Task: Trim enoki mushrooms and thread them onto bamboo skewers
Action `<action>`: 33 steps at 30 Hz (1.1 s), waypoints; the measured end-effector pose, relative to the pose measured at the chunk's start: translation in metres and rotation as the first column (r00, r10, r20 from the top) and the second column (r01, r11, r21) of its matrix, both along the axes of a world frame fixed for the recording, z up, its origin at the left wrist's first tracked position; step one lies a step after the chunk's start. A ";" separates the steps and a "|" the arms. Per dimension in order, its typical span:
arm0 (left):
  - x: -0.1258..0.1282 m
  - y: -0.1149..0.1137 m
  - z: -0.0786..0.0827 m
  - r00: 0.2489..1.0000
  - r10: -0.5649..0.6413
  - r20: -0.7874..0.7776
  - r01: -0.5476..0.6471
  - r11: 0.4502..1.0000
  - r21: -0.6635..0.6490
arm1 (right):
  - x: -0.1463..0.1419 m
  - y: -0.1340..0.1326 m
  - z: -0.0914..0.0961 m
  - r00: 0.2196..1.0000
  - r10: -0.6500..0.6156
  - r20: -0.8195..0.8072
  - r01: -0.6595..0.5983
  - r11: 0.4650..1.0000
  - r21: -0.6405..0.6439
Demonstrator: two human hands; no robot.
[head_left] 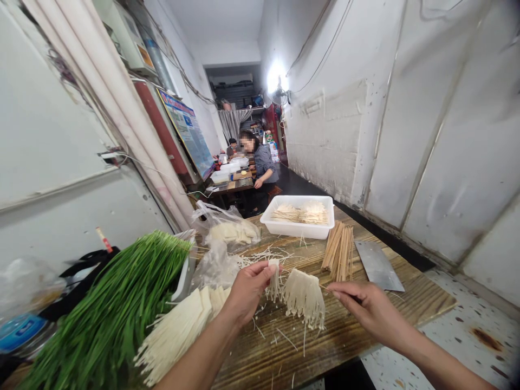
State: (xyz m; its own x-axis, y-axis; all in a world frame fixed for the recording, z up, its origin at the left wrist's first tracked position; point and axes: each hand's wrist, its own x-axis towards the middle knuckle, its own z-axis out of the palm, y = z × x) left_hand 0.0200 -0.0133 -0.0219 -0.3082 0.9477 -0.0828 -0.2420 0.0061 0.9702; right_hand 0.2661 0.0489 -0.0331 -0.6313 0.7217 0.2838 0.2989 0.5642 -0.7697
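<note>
A small tuft of pale, thread-thin strands hangs straight down, pinched at its top by the left hand. Just beside it, at 4 o'clock, a wider fan of such strands hangs from a thin skewer held level in the right hand.

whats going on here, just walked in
Someone is working at a wooden table. Their left hand pinches a tuft of white strips; their right hand holds a skewered fan of strips beside it. Behind lie loose skewers, a cleaver and a white tray of bundles, with chives at the left.
</note>
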 end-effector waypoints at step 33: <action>0.002 -0.002 0.003 1.000 -0.007 0.017 0.007 1.000 0.015 | 0.002 -0.002 0.002 1.000 0.022 0.021 -0.021 0.998 -0.052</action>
